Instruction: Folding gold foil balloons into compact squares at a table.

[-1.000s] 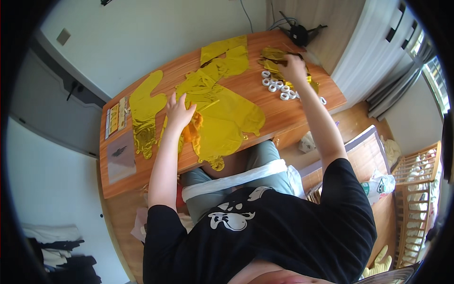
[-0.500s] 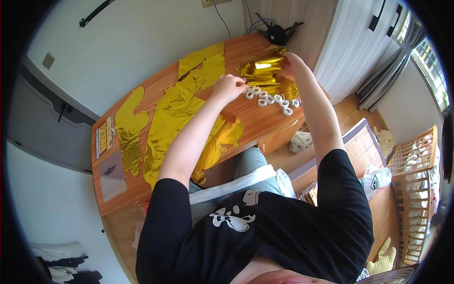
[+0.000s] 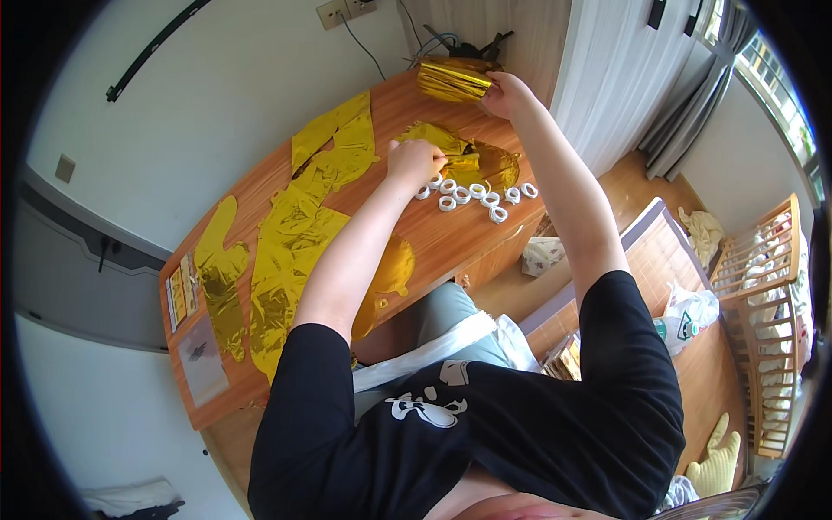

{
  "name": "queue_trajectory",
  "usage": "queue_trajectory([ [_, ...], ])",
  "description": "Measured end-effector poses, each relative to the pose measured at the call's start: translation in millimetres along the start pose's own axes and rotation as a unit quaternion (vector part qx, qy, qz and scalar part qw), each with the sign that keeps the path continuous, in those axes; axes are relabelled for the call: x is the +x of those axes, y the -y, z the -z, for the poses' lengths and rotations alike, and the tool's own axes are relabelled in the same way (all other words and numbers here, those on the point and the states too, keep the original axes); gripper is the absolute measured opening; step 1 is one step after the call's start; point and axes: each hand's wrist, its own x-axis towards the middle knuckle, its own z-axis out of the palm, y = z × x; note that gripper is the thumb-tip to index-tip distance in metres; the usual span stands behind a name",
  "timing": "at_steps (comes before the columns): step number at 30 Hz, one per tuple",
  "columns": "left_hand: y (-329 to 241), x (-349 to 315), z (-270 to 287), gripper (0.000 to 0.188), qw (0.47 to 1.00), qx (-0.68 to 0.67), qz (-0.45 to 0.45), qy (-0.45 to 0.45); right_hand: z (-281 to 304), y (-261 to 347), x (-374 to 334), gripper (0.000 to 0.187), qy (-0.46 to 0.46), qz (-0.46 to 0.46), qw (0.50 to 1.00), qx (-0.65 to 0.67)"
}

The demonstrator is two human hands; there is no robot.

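My right hand point(image 3: 506, 95) is raised at the back of the desk, its fingers closed on the end of a folded gold foil balloon point(image 3: 451, 83). Closer to me, my left hand point(image 3: 416, 163) is pinched at the edge of another crumpled gold foil balloon point(image 3: 496, 165) lying on the desk. Right in front of that one sit several small white tape-like rolls point(image 3: 477, 191). To the left, a large flat gold foil balloon point(image 3: 290, 234) spreads under my left forearm, and a rounded gold piece point(image 3: 396, 264) hangs at the near edge.
A curved gold foil balloon point(image 3: 224, 269) lies on the wooden desk point(image 3: 416, 230) at left, beside a printed card point(image 3: 182, 293) and a clear packet point(image 3: 202, 360). A black router point(image 3: 477, 52) stands at the back. A wooden cot point(image 3: 767, 329) is far right.
My right hand has lifted the folded gold foil up and away from the pile, toward the back. My left hand stays at the pile. The view has shifted slightly.
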Motion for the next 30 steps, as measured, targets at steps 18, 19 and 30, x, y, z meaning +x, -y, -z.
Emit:
queue_trajectory([
  [18, 103.3, 9.3, 81.0, 0.030, 0.854, -0.316, 0.070, -0.406, -18.6, 7.9, -125.6, 0.028, 0.165, 0.091, 0.981, 0.040],
  [19, 109.0, 0.7, 96.8, 0.030, 0.835, -0.335, 0.080, -0.429, -18.8, 6.9, -129.0, 0.028, 0.166, 0.092, 0.981, 0.039],
  [30, 112.2, -130.1, 158.1, 0.028, 0.697, -0.451, 0.021, -0.557, 23.4, -25.8, -21.5, 0.042, -0.034, 0.383, 0.535, -0.752],
])
